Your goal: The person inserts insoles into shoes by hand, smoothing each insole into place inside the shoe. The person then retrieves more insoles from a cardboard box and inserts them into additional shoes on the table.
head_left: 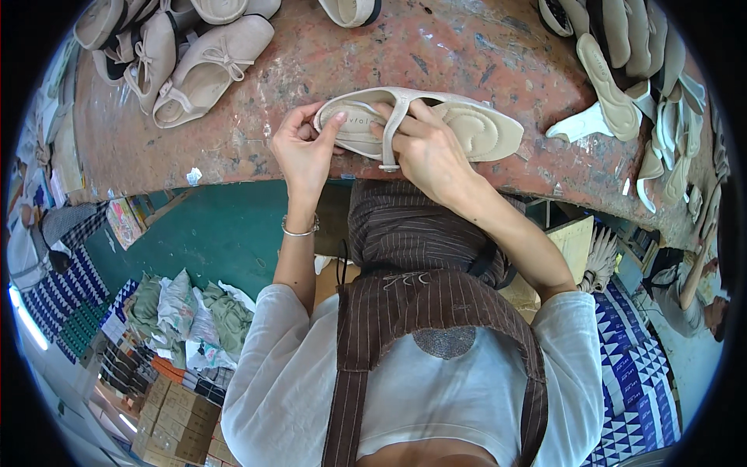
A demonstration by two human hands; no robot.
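A beige strappy flat shoe [502, 134] lies sideways near the table's front edge, heel to the left and toe to the right. Its pale padded insole [359, 121] shows inside the heel end. My left hand [305, 152] grips the heel, thumb pressed on the insole and fingers curled around the outside. My right hand [429, 149] is closed on the middle of the shoe by the thin cross strap [391, 134], its fingers reaching inside. Some of those fingertips are hidden by the strap and the shoe's side.
The worn reddish table [272, 78] curves across the top. Beige shoes with bows [218, 66] are heaped at far left; another shoe [348, 11] sits at the far edge. Loose insoles [611, 89] lie at right. Sacks [183, 311] and cartons [175, 424] stand lower left. Another person [685, 296] is at far right.
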